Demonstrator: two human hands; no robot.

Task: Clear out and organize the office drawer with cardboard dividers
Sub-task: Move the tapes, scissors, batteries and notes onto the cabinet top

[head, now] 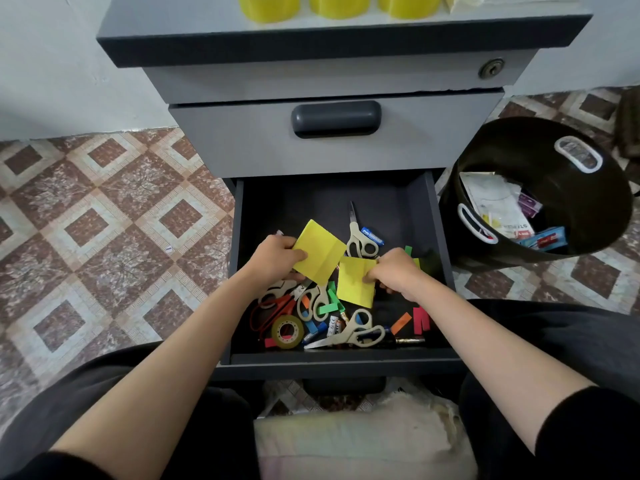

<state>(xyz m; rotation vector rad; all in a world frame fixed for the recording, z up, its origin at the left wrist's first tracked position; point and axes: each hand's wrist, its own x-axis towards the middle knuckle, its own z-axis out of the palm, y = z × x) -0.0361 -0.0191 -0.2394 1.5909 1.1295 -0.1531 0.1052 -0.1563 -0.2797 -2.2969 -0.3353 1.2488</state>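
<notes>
The bottom drawer (pixel 440 216) of a grey cabinet stands pulled out in front of me. My left hand (pixel 277 258) pinches a folded yellow sticky note (pixel 322 251) above the drawer's left middle. My right hand (pixel 398 275) pinches a second yellow sticky note (pixel 355 282) just to the right of it. Below them lie several scissors (pixel 360 332), a roll of clear tape (pixel 286 331), batteries (pixel 372 235) and coloured paper strips (pixel 420 320). One more pair of scissors (pixel 358 237) lies further back.
A black bin (pixel 502 147) with wrappers and papers stands on the floor right of the drawer. Above the open drawer is a shut drawer with a dark handle (pixel 336 117). Yellow containers (pixel 337 5) sit on the cabinet top. Patterned tiles cover the floor on the left.
</notes>
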